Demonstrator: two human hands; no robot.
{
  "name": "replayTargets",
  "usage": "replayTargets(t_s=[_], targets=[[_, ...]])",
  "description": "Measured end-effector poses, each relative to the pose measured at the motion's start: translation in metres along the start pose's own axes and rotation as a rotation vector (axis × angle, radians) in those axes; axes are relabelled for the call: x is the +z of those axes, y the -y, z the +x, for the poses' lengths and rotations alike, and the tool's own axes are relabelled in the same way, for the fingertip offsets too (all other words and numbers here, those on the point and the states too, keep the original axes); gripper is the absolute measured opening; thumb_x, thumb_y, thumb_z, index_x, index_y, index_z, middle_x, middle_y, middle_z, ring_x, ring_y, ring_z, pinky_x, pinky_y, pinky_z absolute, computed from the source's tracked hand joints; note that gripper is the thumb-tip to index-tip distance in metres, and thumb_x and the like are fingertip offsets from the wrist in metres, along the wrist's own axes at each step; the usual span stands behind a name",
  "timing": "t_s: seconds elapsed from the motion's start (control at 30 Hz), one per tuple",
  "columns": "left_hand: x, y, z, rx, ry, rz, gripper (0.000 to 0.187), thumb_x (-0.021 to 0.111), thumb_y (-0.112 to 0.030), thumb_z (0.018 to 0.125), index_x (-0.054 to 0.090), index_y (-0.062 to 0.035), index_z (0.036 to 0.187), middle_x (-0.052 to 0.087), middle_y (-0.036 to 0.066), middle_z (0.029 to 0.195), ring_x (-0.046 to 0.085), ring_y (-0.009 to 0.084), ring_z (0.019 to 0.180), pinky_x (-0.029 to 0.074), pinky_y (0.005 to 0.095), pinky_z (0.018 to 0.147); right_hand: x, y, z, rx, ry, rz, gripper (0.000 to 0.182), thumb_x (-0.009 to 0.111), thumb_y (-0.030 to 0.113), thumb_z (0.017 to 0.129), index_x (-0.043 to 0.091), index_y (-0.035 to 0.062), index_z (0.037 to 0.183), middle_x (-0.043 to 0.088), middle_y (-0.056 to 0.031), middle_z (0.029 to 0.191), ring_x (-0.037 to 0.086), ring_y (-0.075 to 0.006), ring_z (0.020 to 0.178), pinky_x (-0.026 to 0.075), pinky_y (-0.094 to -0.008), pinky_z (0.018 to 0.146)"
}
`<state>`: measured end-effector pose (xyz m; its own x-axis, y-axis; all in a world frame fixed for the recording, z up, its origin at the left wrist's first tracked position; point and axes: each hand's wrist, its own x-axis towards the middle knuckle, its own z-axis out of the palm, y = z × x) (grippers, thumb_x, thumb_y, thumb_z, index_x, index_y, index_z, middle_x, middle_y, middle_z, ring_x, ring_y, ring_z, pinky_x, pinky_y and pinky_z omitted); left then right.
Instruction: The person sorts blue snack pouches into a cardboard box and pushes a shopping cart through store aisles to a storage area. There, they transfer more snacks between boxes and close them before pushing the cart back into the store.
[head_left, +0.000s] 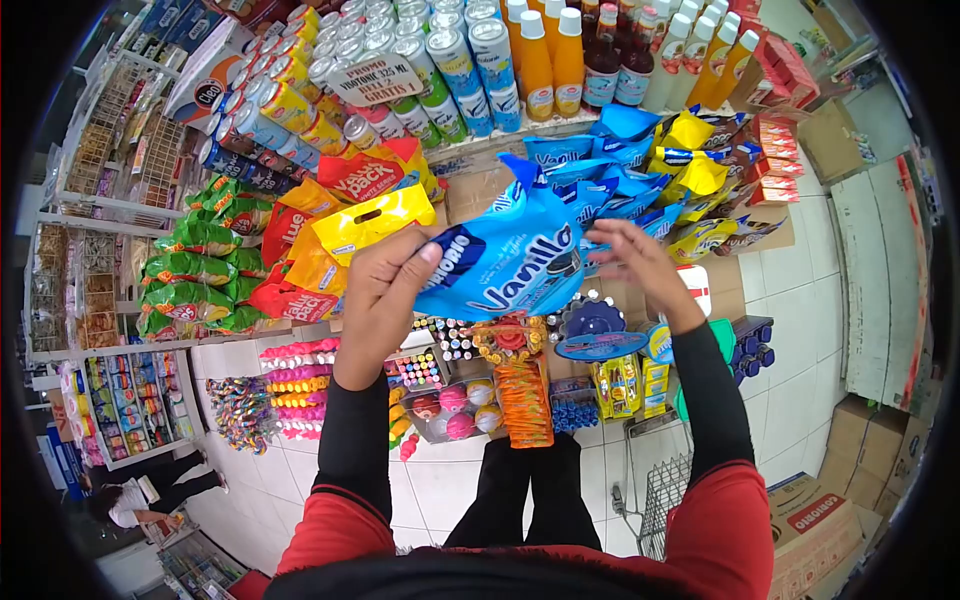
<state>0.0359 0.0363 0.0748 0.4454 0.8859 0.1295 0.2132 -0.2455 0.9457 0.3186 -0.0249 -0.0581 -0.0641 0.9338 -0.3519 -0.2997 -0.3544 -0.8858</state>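
My left hand (392, 285) is closed on the left end of a blue Vanilla snack bag (525, 262), thumb on its front. The bag is held up at a tilt over the display, with its printed front facing me. At its right end is my right hand (648, 268), fingers apart and slightly curved, the fingertips close to the bag's edge. Behind it stand more blue Vanilla bags (625, 180), packed in a row. Just left of my left hand are yellow bags (375, 222) and red Value Pack bags (368, 172).
Drink cans (450, 60) and bottles (537, 60) line the back of the display. Green snack bags (195, 268) stand at left. Small goods, including orange packets (522, 400), hang in front of me. A wire cart (662, 500) and cartons (815, 520) are at right; a person (140, 500) is at far left.
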Motion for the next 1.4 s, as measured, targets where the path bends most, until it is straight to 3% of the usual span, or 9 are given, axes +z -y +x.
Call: replayTargets(t_s=[0.17,0.3,0.4,0.5,0.63,0.77,0.93,1.2,1.4], targets=[[-0.002,-0.039,-0.013,0.006,0.123,-0.005,0.025,0.049,-0.017,0.088,0.059,0.0065,0.091,0.054,0.003,0.068,0.046,0.0062,0.062,0.037,0.0211,0.056,0.039,0.025,-0.043,-0.177,0.011,-0.009,0.051,0.052,0.031,0.088,0.034,0.0114,0.132,0.045,-0.0121,0.124,0.052,-0.0205,0.103,0.046,-0.0322,0.082],[-0.015,-0.059,-0.027,0.053,0.260,-0.166,0.028,0.049,-0.017,0.088,0.058,0.0078,0.097,0.062,0.009,0.081,0.056,0.0088,0.072,0.042,0.0211,0.064,0.055,0.024,-0.050,-0.085,0.196,0.467,0.053,0.055,0.026,0.087,0.034,0.0056,0.131,0.048,-0.0118,0.121,0.053,-0.0198,0.102,0.046,-0.0335,0.084],[-0.025,-0.068,-0.043,-0.036,0.073,-0.261,0.024,0.051,-0.016,0.087,0.059,0.0065,0.092,0.060,0.005,0.076,0.052,0.0075,0.068,0.040,0.0210,0.062,0.079,0.024,-0.064,-0.033,0.031,0.759,0.040,0.057,0.017,0.085,0.045,0.0034,0.120,0.059,-0.0088,0.101,0.058,-0.0167,0.092,0.049,-0.0316,0.080],[-0.055,-0.060,-0.057,-0.104,0.188,0.242,0.017,0.053,-0.012,0.086,0.057,0.0044,0.084,0.056,0.002,0.071,0.047,0.0058,0.064,0.037,0.0210,0.059,0.073,0.009,-0.078,-0.238,-0.219,0.772,0.031,0.055,0.015,0.086,0.048,0.0028,0.114,0.059,-0.0089,0.100,0.058,-0.0171,0.092,0.049,-0.0329,0.082],[-0.038,-0.049,-0.084,-0.188,0.094,-0.060,0.013,0.054,-0.010,0.086,0.053,0.0016,0.079,0.052,-0.001,0.069,0.045,0.0055,0.064,0.035,0.0205,0.056,0.098,0.016,-0.097,-0.383,-0.318,0.741,0.043,0.051,0.023,0.089,0.036,0.0063,0.126,0.052,-0.0127,0.114,0.053,-0.0241,0.104,0.045,-0.0375,0.088],[-0.029,-0.053,-0.096,-0.244,0.000,-0.558,0.019,0.052,-0.019,0.088,0.050,-0.0024,0.080,0.051,0.000,0.074,0.044,0.0044,0.065,0.034,0.0189,0.058,0.129,-0.030,-0.103,-0.278,-0.010,1.007,0.065,0.053,0.044,0.083,0.030,0.0079,0.132,0.041,-0.0116,0.130,0.042,-0.0271,0.118,0.034,-0.0436,0.098],[-0.029,-0.046,-0.094,-0.179,0.132,-0.573,0.022,0.053,-0.023,0.088,0.052,-0.0009,0.087,0.057,0.004,0.086,0.056,0.0074,0.072,0.044,0.0188,0.064,0.157,-0.053,-0.107,0.050,0.401,1.301,0.074,0.058,0.051,0.077,0.033,0.0069,0.131,0.043,-0.0124,0.129,0.043,-0.0279,0.118,0.034,-0.0466,0.097],[-0.006,-0.012,-0.067,-0.010,0.014,-0.645,0.042,0.056,-0.028,0.086,0.051,0.0047,0.110,0.057,0.009,0.105,0.056,0.0150,0.094,0.042,0.0258,0.081,0.056,0.004,-0.077,0.073,0.220,0.876,0.073,0.070,0.029,0.073,0.033,0.0033,0.130,0.045,-0.0109,0.127,0.046,-0.0255,0.115,0.036,-0.0431,0.097],[0.033,0.074,-0.028,-0.195,0.133,-0.515,0.026,0.049,-0.021,0.090,0.053,0.0001,0.105,0.056,0.005,0.097,0.050,0.0085,0.087,0.039,0.0208,0.075,-0.004,0.094,-0.055,-0.264,-0.078,0.156,0.045,0.062,0.011,0.079,0.046,0.0023,0.120,0.055,-0.0076,0.112,0.054,-0.0156,0.100,0.043,-0.0310,0.087]])
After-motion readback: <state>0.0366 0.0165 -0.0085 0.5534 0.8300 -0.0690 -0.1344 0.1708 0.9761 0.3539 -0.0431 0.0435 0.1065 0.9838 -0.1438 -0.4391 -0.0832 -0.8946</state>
